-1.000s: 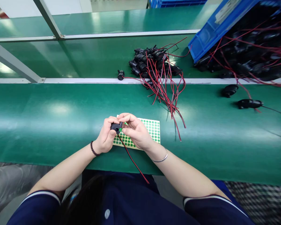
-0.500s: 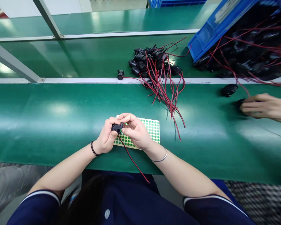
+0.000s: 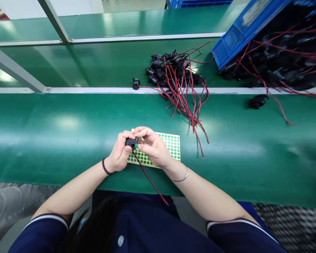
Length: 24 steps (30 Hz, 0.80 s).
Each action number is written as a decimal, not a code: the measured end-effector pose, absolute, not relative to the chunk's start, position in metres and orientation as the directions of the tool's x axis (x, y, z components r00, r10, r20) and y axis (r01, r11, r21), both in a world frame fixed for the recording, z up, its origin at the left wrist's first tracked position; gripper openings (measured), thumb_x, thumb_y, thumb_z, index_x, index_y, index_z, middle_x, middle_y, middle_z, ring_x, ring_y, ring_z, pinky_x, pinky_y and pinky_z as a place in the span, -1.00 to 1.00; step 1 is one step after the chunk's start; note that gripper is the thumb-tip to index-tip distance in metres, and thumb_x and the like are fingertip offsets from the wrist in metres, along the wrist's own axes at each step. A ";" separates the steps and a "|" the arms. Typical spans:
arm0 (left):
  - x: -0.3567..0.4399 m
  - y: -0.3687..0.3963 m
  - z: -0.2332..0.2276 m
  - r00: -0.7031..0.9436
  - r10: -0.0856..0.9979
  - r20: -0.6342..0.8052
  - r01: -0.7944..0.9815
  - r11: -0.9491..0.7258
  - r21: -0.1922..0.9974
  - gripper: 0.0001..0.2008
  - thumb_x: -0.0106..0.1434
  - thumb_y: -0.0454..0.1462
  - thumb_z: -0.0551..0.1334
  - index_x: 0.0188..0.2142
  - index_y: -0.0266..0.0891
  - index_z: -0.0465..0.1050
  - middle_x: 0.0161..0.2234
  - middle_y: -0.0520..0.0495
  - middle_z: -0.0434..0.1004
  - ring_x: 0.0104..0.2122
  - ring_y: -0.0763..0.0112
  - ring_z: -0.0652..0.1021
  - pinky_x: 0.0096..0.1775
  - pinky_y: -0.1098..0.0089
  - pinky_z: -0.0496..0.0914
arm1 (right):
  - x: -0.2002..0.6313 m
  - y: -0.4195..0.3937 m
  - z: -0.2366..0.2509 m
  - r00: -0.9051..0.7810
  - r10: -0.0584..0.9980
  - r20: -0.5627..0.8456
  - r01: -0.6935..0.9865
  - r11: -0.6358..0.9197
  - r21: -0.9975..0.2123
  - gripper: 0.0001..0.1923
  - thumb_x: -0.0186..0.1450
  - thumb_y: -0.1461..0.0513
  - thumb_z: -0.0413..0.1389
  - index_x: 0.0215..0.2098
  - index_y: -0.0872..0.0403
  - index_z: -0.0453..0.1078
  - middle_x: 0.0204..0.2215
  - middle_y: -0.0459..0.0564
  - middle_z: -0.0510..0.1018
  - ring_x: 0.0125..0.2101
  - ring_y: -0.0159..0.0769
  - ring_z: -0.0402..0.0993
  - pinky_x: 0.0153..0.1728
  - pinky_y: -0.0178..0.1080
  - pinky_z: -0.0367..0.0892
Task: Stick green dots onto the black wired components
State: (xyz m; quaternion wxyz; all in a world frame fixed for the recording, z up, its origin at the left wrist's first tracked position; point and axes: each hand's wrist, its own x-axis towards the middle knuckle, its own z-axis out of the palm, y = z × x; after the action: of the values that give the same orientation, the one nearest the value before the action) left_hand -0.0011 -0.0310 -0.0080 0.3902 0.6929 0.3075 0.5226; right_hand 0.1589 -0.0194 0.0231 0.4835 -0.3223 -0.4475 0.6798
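My left hand (image 3: 120,151) is closed around a small black pump (image 3: 130,143), whose round face with a dark centre hole is turned up toward me. From it a thin red and black wire lead (image 3: 150,178) hangs down past the table's front edge. My right hand (image 3: 153,147) is closed at the pump's right side, its fingertips touching it. At the right thumb tip shows a green dot sticker (image 3: 136,145), against the pump's face. Beneath both hands lies a sheet of green dot stickers (image 3: 175,144), partly hidden by them.
A pile of black pumps (image 3: 163,68) with red wires sits beyond the white strip, one single pump (image 3: 136,83) to its left. At right a tilted blue crate (image 3: 226,49) holds many more. Another pump (image 3: 258,101) lies before it. A metal post (image 3: 18,68) stands at left.
The green dot at my right thumb now shows more clearly on the pump's face; my hands stay nearly still. Another person's hand at the right has left view, with the dark thing it held.
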 end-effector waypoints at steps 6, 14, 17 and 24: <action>-0.001 -0.031 -0.008 0.269 0.829 0.490 0.040 -0.517 0.855 -0.65 0.44 -0.01 -0.05 0.03 -0.15 0.24 -0.15 -0.10 0.31 -0.14 0.27 0.38 -0.08 0.22 0.30 | 0.156 -0.020 0.023 -0.310 0.951 0.002 -0.351 -0.112 -0.930 -0.71 0.06 0.19 0.35 -0.31 -0.03 0.37 -0.14 -0.02 0.43 -0.09 -0.20 0.41 -0.06 -0.06 0.38; 0.001 -0.031 -0.007 0.275 0.810 0.518 0.060 -0.552 0.832 -0.65 0.44 -0.01 -0.04 0.04 -0.14 0.23 -0.15 -0.10 0.31 -0.15 0.28 0.39 -0.10 0.23 0.31 | 0.156 -0.021 0.022 -0.301 0.953 0.040 -0.351 -0.072 -0.933 -0.72 0.06 0.22 0.32 -0.30 -0.03 0.36 -0.15 -0.02 0.42 -0.12 -0.22 0.40 -0.07 -0.07 0.37; -0.001 -0.031 -0.008 0.272 0.798 0.538 0.054 -0.571 0.819 -0.62 0.43 0.02 -0.06 0.06 -0.14 0.22 -0.14 -0.11 0.31 -0.14 0.26 0.39 -0.09 0.22 0.32 | 0.158 -0.022 0.022 -0.333 0.941 0.056 -0.380 -0.079 -0.922 -0.75 0.11 0.15 0.30 -0.27 -0.03 0.39 -0.12 -0.02 0.42 -0.14 -0.23 0.40 -0.06 -0.06 0.37; -0.001 -0.031 -0.009 0.267 0.788 0.554 0.048 -0.585 0.809 -0.62 0.43 0.02 -0.06 0.07 -0.13 0.21 -0.13 -0.12 0.31 -0.13 0.26 0.41 -0.09 0.19 0.33 | 0.159 -0.022 0.022 -0.347 0.936 0.057 -0.386 -0.087 -0.918 -0.75 0.12 0.12 0.31 -0.28 -0.05 0.40 -0.12 -0.02 0.42 -0.16 -0.23 0.38 -0.05 -0.07 0.36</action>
State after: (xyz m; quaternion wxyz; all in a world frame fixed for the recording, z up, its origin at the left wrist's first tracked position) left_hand -0.0012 -0.0309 -0.0095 0.3490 0.7153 0.2924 0.5302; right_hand 0.1592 -0.0219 0.0216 0.4894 -0.2952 -0.4659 0.6755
